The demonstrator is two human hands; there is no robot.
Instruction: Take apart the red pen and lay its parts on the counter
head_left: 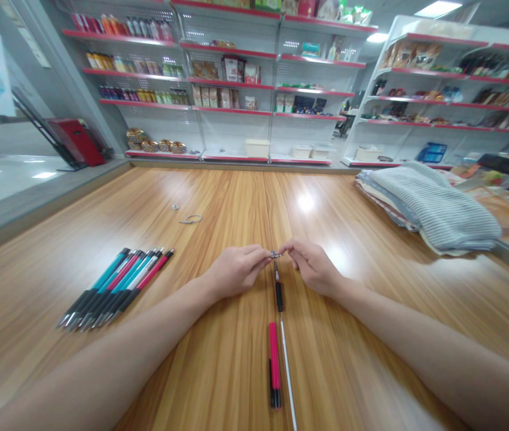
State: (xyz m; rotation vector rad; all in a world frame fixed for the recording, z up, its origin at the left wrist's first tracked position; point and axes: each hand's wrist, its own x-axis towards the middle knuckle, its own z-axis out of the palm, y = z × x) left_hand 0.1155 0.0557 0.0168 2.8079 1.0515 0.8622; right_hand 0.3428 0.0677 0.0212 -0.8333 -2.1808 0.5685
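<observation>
My left hand (pixel 236 269) and my right hand (pixel 310 263) meet over the middle of the wooden table (pixel 218 197), and both pinch a small metal part (pixel 276 254) between their fingertips. Just below them lies a black pen piece (pixel 278 296) with a thin tip pointing up toward the hands. A red pen barrel with a black end (pixel 274 364) lies nearer to me, and a thin white refill (pixel 287 371) lies beside it on the right. To the left, a row of several teal and red pens (pixel 117 287) lies side by side.
A small ring (pixel 175 207) and a bent metal clip (pixel 191 219) lie farther back on the table. Folded cloth (pixel 433 206) is stacked at the right edge. Store shelves (pixel 231 84) with goods line the back wall, and a red case (pixel 77 140) stands at the left.
</observation>
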